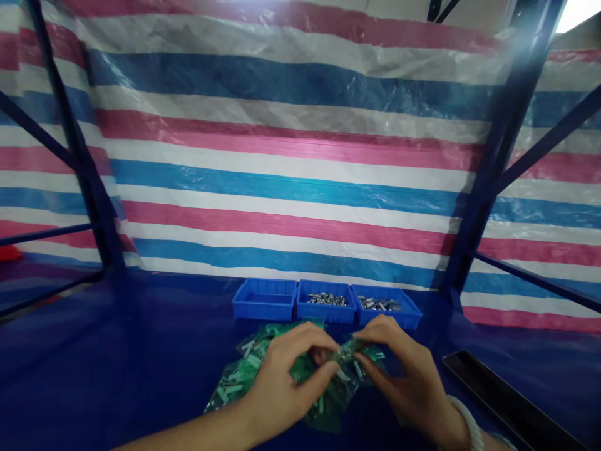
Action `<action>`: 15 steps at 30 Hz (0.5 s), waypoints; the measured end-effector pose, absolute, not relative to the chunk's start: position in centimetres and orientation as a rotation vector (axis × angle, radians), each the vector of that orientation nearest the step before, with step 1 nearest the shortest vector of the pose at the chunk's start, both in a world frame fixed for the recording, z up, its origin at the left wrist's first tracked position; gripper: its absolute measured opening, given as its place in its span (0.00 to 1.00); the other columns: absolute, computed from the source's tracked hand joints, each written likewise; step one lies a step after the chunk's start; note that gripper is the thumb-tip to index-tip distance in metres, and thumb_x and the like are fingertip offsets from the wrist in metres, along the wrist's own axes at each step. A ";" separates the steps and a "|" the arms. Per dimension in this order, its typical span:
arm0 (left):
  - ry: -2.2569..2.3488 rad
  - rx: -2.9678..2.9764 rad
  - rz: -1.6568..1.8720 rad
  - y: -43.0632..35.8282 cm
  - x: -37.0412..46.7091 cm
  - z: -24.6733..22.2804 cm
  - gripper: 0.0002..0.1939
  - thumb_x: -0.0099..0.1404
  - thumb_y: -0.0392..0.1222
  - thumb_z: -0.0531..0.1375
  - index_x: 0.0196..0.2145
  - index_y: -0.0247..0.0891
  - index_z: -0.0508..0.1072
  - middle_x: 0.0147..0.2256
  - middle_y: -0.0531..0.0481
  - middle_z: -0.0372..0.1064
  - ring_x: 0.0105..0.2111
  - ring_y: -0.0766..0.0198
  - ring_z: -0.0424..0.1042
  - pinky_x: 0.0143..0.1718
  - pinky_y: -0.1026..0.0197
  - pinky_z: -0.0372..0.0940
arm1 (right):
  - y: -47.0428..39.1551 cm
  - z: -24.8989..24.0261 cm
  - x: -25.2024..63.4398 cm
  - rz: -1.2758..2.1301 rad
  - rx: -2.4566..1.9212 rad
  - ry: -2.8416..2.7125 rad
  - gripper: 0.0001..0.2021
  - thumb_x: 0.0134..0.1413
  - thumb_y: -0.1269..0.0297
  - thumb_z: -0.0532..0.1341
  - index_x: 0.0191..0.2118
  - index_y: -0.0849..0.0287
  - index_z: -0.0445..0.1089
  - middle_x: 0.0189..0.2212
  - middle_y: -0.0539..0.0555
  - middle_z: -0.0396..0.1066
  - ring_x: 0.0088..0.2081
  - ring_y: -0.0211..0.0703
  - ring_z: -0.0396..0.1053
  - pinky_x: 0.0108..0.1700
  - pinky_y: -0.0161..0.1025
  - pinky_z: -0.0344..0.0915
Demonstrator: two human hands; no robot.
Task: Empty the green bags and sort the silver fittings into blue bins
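Note:
Between my two hands is a small clear-green plastic bag (346, 352) with small metal pieces showing through it. My left hand (293, 369) pinches its left side between thumb and fingers. On its right side, the thumb and forefinger of my right hand (406, 369) are closed on the bag. Beneath and to the left lies a pile of similar green-tinted plastic bags (239, 376) holding light-coloured strips and small parts. My hands cover part of this pile, so where the held bag ends is hard to make out.
Behind the pile stand three blue bins in a row. The left bin (264, 308) shows a bare bottom; the middle bin (325, 312) and right bin (392, 318) hold small metal parts. A dark flat object (507, 401) lies at right. Blue posts (488, 169) flank the striped sheet (291, 150).

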State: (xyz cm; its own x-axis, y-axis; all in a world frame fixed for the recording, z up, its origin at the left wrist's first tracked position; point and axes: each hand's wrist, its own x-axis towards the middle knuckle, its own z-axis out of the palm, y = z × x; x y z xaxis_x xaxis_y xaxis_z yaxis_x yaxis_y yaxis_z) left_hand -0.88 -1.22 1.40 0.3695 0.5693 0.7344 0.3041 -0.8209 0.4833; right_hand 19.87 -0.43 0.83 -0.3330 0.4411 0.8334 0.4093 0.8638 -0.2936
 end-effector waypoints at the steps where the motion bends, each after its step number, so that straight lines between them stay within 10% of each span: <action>1: 0.890 2.220 1.373 -0.7 -0.9 1.6 0.04 0.62 0.37 0.58 0.36 0.39 0.71 0.28 0.49 0.71 0.28 0.64 0.72 0.28 0.63 0.68 | -0.1 0.7 19.9 0.118 -0.691 -1.949 0.13 0.55 0.71 0.61 0.46 0.54 0.66 0.30 0.51 0.74 0.33 0.44 0.71 0.38 0.42 0.67; 15: 1.804 1.931 0.450 14.6 -9.2 3.4 0.14 0.67 0.43 0.57 0.47 0.34 0.68 0.44 0.45 0.69 0.39 0.60 0.72 0.39 0.53 0.70 | 3.6 -0.6 21.7 0.481 -1.025 -1.795 0.09 0.55 0.60 0.59 0.38 0.58 0.72 0.31 0.54 0.74 0.32 0.44 0.68 0.36 0.41 0.63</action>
